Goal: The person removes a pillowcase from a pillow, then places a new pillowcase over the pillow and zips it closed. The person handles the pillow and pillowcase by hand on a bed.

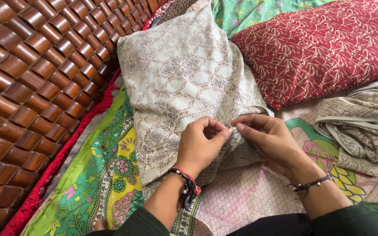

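Observation:
A cream pillow in a brown-patterned cover lies in the middle of the bed, its open end toward me. My left hand and my right hand meet at that open edge. Both pinch the cover's fabric, and a small pale fastener shows between the fingertips of the two hands. The left wrist wears a red and black thread band, the right wrist a dark beaded one. Dark green sleeves cover both forearms.
A red pillow with a cream twig print lies at the upper right. A crumpled beige patterned cloth sits at the right. A colourful floral bedsheet covers the bed. A brown padded headboard fills the left.

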